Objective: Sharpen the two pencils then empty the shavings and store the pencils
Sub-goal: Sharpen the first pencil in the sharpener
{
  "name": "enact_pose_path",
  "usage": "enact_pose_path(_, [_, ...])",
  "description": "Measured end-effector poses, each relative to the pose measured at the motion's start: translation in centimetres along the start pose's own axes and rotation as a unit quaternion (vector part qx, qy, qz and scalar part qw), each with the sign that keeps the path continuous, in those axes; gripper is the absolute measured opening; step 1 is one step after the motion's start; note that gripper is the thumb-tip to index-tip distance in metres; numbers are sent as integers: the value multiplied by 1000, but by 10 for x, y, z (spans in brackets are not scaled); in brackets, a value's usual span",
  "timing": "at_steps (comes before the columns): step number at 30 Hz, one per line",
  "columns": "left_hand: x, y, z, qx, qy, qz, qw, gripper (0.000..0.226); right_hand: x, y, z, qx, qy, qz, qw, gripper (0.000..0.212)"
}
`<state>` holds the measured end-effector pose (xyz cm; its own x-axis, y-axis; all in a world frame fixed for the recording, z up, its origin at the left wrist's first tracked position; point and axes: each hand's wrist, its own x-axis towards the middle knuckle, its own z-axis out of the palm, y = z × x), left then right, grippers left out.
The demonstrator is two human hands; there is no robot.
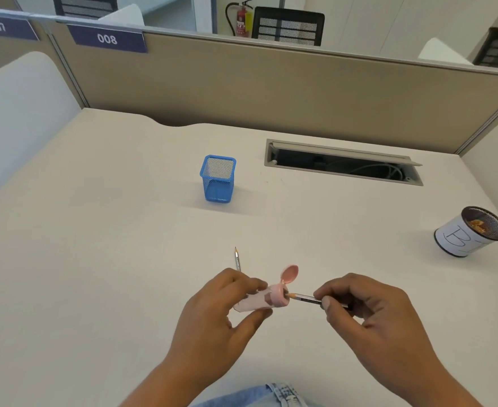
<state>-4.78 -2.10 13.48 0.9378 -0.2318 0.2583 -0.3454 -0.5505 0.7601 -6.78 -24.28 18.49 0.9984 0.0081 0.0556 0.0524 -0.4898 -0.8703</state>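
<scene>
The right hand [368, 312] has its thumb and fingertips closed in a pinch on the barrel of a pencil [305, 298], and the left hand [212, 312] is curled round the clear body of the pink sharpener [259, 301], thumb beneath and fingers over the top. The pencil's bare wooden end sits right at the sharpener's mouth; from where I stand I can't tell how far in it goes. The hinged lid [290, 273] stands flipped open above the mouth, clear of the pencil. To my eye this is the sharpening of the second pencil. To do it well I'd hold the pencil straight in line with the hole, press in lightly and roll it between the fingers while the left hand holds the body steady. A tilt or a hard push would likely snap the lead. The other pencil [237, 259] lies on the desk [109, 230] just beyond the sharpener, partly hidden behind the left hand, its sharp point aimed away. Well beyond the sharpener stands a blue mesh holder [218, 179], upright, presumably where the pencils go. Far to the sharpener's right sits a round mesh cup [471, 232] wrapped in paper, with shavings already inside, which looks like the place for the waste.
</scene>
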Motion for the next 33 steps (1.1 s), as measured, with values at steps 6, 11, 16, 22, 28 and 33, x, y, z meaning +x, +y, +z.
enact_pose_path(6, [-1,5,-5,7,-2,-3,1000,23,2,-3,2,28,-20,-12,999,18])
enact_pose_path(11, [-1,11,-7,-38,-65,-17,997,25,3,-3,4,42,-45,-29,998,7])
enact_pose_path(16, [1,15,-8,-54,-149,-23,987,26,6,2,2,-64,-78,-119,988,21])
enact_pose_path(22, [11,14,-12,-95,-179,9,979,12,13,6,1,-254,-64,-219,940,34])
enact_pose_path(28, [17,18,-19,-64,-149,56,985,21,13,-11,4,-141,-106,-68,982,42])
enact_pose_path(33, [22,19,-25,0,-149,86,985,24,15,-19,4,-66,-185,65,978,42])
